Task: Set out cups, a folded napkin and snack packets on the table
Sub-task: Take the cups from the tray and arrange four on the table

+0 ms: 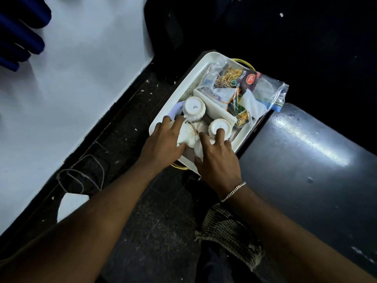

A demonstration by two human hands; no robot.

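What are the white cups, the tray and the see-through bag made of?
The cups look like glazed ceramic: white, smooth, slightly shiny, with ribbed sides. The tray seems to be plastic: plain matte white with rounded, moulded corners. The bag is thin clear plastic film: it crinkles, glints, and shows the snack packets inside.

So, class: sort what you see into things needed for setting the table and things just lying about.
For the job:
white cups
snack packets
white tray
left hand
right hand

Lying about:
checked cloth
cable
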